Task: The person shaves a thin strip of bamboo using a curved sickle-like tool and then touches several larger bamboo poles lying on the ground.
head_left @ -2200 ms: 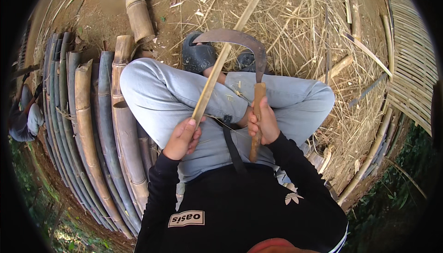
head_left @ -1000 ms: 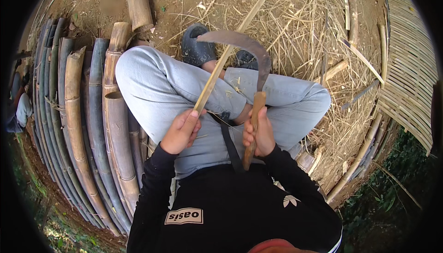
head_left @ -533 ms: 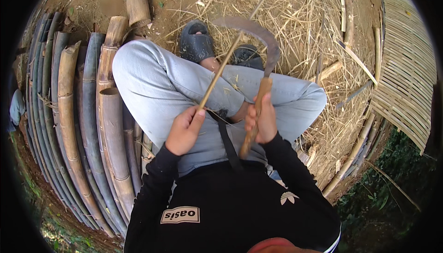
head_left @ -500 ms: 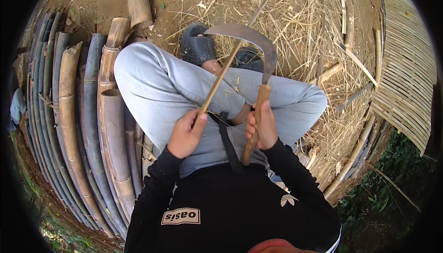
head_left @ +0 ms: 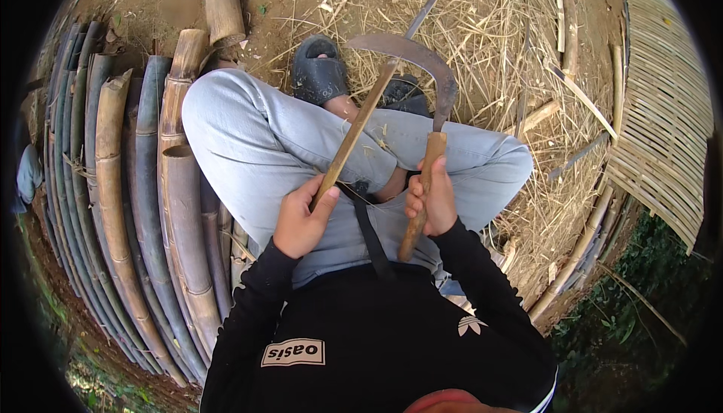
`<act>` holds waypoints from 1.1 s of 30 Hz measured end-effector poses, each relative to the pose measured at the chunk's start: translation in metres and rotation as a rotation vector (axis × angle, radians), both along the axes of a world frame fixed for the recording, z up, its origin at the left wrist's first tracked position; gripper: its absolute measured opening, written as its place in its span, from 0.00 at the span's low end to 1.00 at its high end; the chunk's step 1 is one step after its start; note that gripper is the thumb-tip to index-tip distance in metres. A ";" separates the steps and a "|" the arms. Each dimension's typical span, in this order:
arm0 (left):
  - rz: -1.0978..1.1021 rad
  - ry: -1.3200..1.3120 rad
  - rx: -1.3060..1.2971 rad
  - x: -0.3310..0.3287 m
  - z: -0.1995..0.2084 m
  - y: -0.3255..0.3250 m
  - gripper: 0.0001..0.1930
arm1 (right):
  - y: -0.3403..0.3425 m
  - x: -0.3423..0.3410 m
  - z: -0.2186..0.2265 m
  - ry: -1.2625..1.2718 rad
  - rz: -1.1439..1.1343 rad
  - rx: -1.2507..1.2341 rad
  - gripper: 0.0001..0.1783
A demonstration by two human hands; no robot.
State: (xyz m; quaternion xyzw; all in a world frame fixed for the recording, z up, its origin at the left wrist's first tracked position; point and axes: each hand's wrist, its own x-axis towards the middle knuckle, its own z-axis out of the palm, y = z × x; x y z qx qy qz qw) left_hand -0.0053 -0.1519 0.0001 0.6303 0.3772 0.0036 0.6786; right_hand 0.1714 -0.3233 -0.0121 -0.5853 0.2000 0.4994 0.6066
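My left hand [head_left: 303, 217] is closed round the near end of a long, narrow bamboo strip [head_left: 355, 131], which slants up and to the right, away from me. In my right hand [head_left: 435, 198] is the wooden handle of a sickle [head_left: 444, 88], held upright. Its curved, brownish blade arcs leftward and crosses the strip; whether the two touch I cannot tell. Beneath both hands are my crossed legs in light jeans [head_left: 241, 138]. A dark strap [head_left: 369, 232] hangs over my lap between the hands.
Bamboo poles [head_left: 192, 247] lie in a row on my left, with a thick bamboo piece [head_left: 222, 6] beyond. Shavings [head_left: 489, 36] cover the ground ahead and to the right. A slatted bamboo panel [head_left: 663, 112] stands at far right, above green plants [head_left: 625, 307]. My feet wear dark sandals [head_left: 316, 74].
The sickle has shifted slightly right and toward my right hand's side, its tip moving right along the strip. The strip has turned a little in my left hand, showing a broader face.
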 end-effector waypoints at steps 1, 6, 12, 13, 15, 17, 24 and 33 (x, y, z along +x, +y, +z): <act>0.008 -0.023 -0.017 0.000 0.000 0.001 0.16 | 0.002 0.000 0.001 -0.011 -0.022 0.013 0.28; -0.039 0.027 -0.124 0.000 0.004 0.008 0.17 | 0.006 0.005 0.003 0.090 -0.012 -0.021 0.29; 0.014 0.035 -0.308 0.003 0.006 0.012 0.18 | -0.003 -0.001 0.007 0.051 -0.099 0.003 0.29; -0.004 0.037 -0.359 0.004 0.005 0.011 0.18 | -0.005 -0.003 0.007 0.044 -0.066 0.008 0.28; -0.012 0.037 -0.402 0.004 0.003 0.013 0.18 | -0.007 -0.001 0.004 0.121 0.008 0.003 0.28; -0.016 0.075 -0.392 0.000 0.005 0.017 0.19 | -0.006 0.001 0.001 -0.021 -0.059 -0.011 0.29; -0.051 0.000 -0.332 -0.003 -0.008 0.016 0.18 | 0.012 -0.015 -0.013 0.034 -0.017 0.011 0.27; -0.092 -0.067 -0.111 0.002 -0.009 0.007 0.19 | 0.007 0.003 -0.015 -0.029 -0.083 0.053 0.27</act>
